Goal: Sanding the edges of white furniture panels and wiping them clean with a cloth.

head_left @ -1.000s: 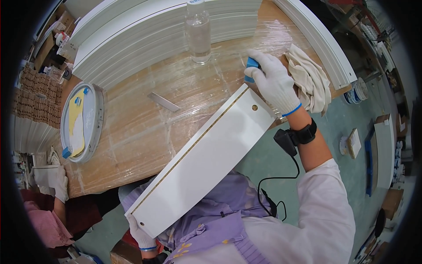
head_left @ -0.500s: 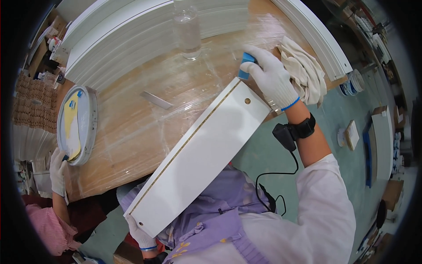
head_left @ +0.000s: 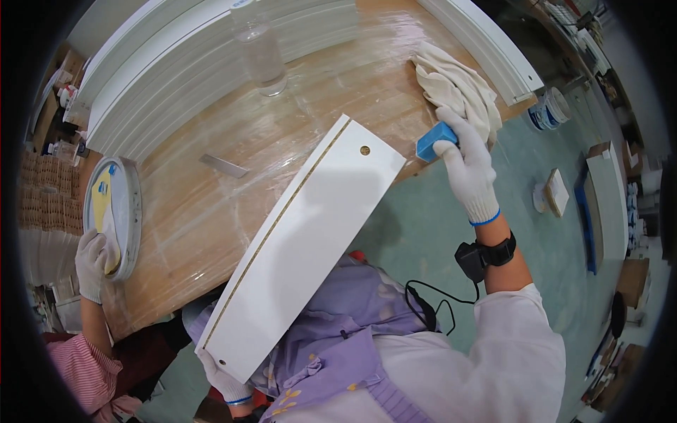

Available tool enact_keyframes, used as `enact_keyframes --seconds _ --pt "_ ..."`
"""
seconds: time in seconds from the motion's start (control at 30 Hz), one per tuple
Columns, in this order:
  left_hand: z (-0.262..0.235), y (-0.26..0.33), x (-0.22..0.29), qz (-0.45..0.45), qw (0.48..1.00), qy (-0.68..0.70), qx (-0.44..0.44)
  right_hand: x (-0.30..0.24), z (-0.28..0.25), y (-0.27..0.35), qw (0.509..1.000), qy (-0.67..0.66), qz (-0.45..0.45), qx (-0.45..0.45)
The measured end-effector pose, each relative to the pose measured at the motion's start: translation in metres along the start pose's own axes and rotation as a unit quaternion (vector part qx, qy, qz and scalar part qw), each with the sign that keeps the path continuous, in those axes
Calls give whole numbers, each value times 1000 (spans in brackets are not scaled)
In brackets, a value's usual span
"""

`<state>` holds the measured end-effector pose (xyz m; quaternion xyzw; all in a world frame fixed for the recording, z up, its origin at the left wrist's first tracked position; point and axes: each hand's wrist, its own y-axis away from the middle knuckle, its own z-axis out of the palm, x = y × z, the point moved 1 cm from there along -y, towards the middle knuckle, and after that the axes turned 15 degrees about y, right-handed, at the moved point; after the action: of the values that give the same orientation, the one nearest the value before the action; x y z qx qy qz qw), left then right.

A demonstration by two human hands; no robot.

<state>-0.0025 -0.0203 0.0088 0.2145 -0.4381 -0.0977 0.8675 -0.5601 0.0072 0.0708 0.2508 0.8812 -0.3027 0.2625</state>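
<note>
with the left hand [head_left: 224,381], gloved in white knit, clasping the near end of a long white board [head_left: 303,247] — with the thumb at the edge, with fingers hidden underneath (cannot tell how bent). slanting up and to the right, across a purple apron [head_left: 317,366], then over the edge of the table [head_left: 190,233]; cannot tell whether touching it. marked along the left side by a thin golden-brown line [head_left: 281,218], and near each end by a small round brassy fitting [head_left: 364,150].

farther out, right of the board's far end: pinching a blue block [head_left: 436,141] between thumb and fingers of the right hand [head_left: 467,166], likewise gloved — held near the board, yet apart from it. wearing a black device [head_left: 486,255] strapped at that wrist, with a black cable trailing below.

just past those fingers, on to a bunched cream cloth [head_left: 455,81]. left of the board, on film-wrapped wood, to a thin flat strip [head_left: 224,166]; farther left, to a round grey lid [head_left: 128,211] bearing a yellow sheet [head_left: 101,201], with another person's gloved hand [head_left: 92,266] at the rim. farthest back, to a clear bottle [head_left: 261,60], upright before long stacked white boards [head_left: 169,92].
</note>
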Motion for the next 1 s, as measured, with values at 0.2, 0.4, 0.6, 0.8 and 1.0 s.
enact_keyframes --seconds 0.2,0.4,0.6,0.8,1.0 --pt "-13 -3 -2 9 1000 10 -14 -3 5 -2 995 21 -97 -11" --pt "-14 0 -2 10 1000 -1 -13 -12 9 -7 994 51 -82 -57" --pt "-24 -3 -1 17 1000 -17 -6 -14 8 -7 982 144 -113 -44" --pt "-23 -4 -1 12 1000 -14 -10 -16 12 -11 987 111 -113 -34" --pt "-1 1 -1 0 1000 13 -23 -16 7 -9 982 138 -120 -45"
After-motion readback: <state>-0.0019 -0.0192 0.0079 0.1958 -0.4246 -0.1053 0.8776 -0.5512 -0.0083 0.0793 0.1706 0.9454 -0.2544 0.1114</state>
